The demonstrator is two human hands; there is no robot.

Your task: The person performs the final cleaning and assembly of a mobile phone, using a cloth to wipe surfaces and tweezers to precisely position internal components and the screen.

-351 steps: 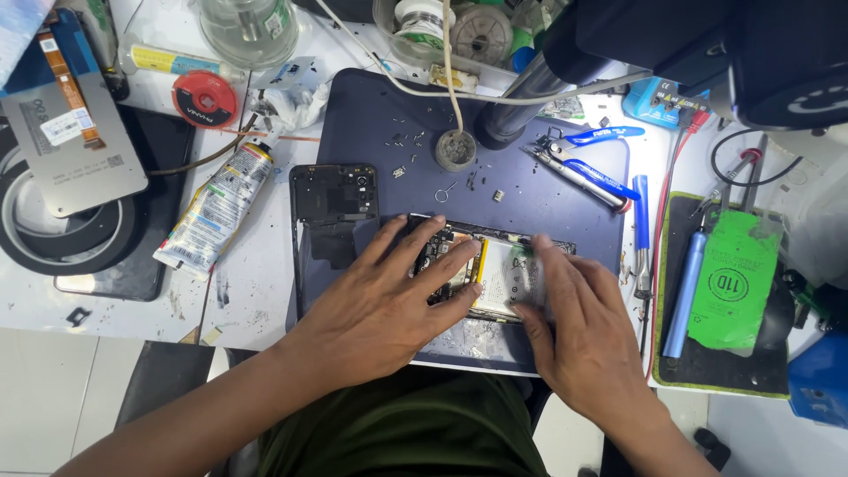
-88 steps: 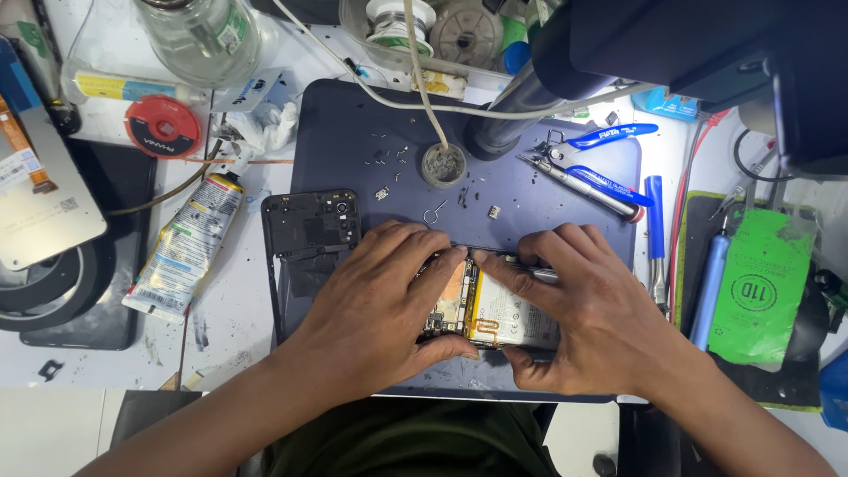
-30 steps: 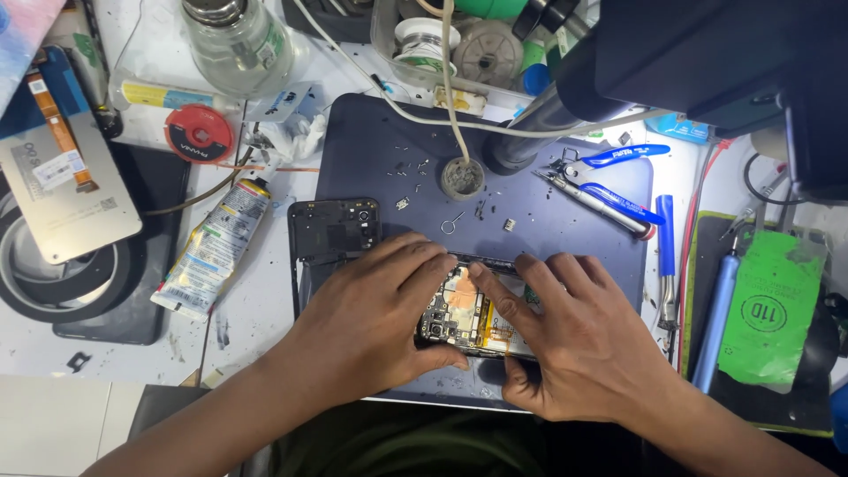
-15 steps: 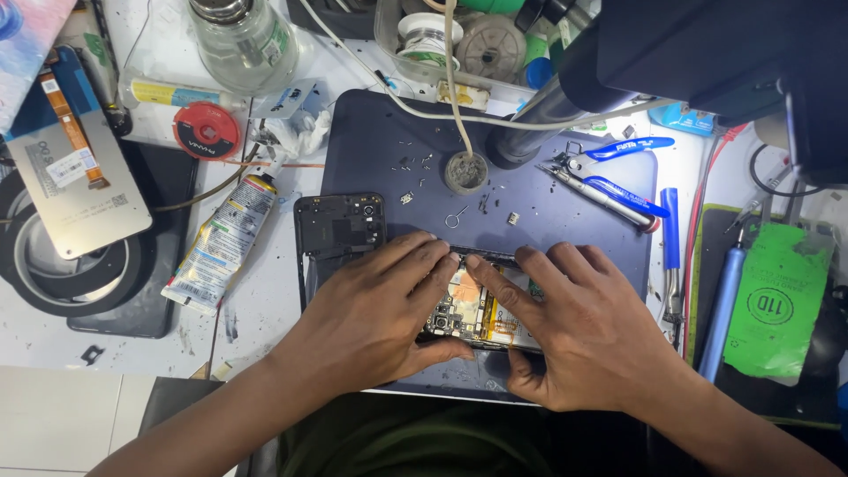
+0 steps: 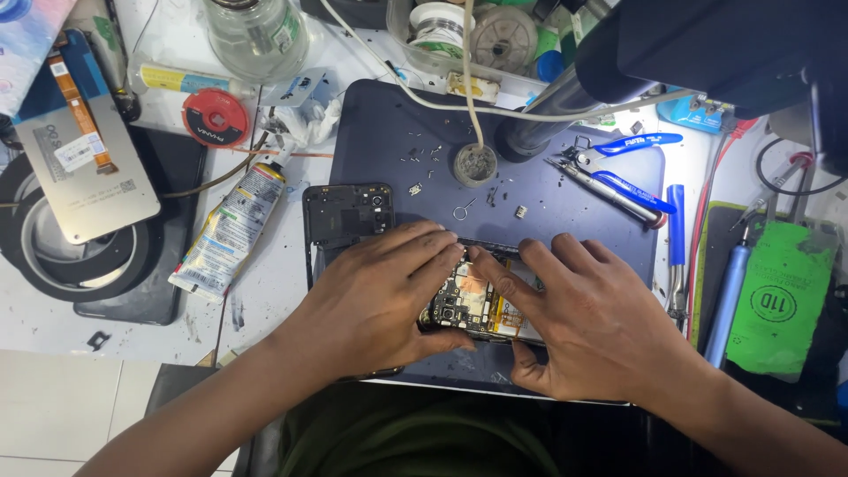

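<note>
An opened phone lies on a dark blue work mat, its circuit board and copper parts showing between my hands. My left hand covers the phone's left end, fingers pointing right onto the board. My right hand covers its right end, with the index fingertip pressing near the board's top middle and the thumb under the lower edge. Both hands grip the phone. A black back cover with a camera hole lies just left of the phone.
Blue-handled cutters, a small round tin and loose screws lie on the mat's far part. A glue tube, red tape roll, glass bottle and spare screen panel sit left. A green battery and blue tools lie right.
Over the frames both hands stayed on the phone, shifting slightly; my right index finger now presses on the board's top middle and the left fingers reach further right.
</note>
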